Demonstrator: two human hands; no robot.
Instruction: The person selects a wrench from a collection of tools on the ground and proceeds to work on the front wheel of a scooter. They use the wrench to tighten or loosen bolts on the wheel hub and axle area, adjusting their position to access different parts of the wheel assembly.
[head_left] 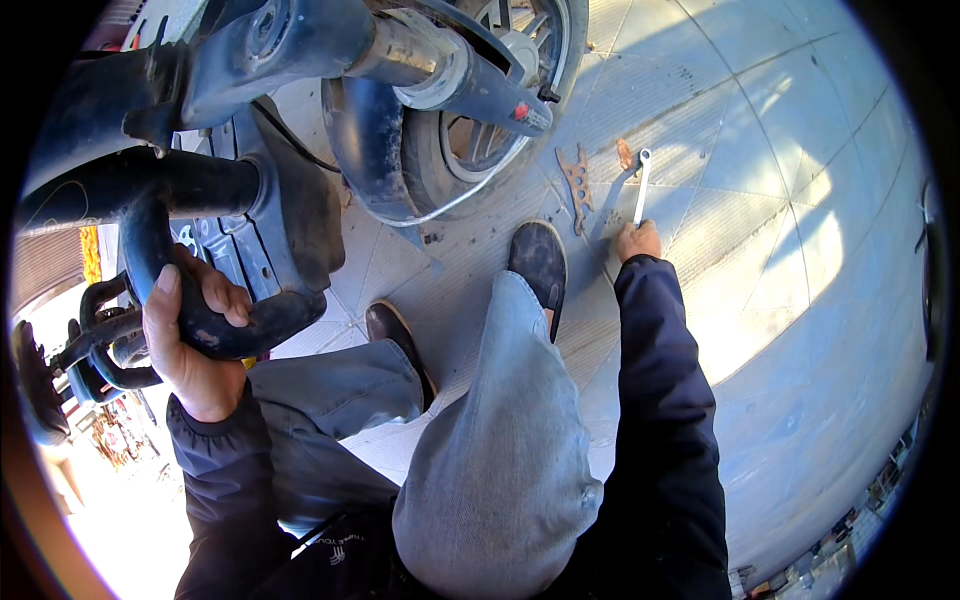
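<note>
Wrench (643, 190) — shiny metal, curved black bar (262, 328)

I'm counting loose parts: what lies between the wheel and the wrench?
In the head view, a rusty notched piece and, nearer the wrench, a small brown scrap.

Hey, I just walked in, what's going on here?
A person's left hand grips a black curved bar on a wheeled machine. The right hand holds a silver wrench low by the tiled floor; whether it touches the floor is unclear. A rusty, notched flat metal piece lies on the floor left of the wrench, near the wheel.
</note>
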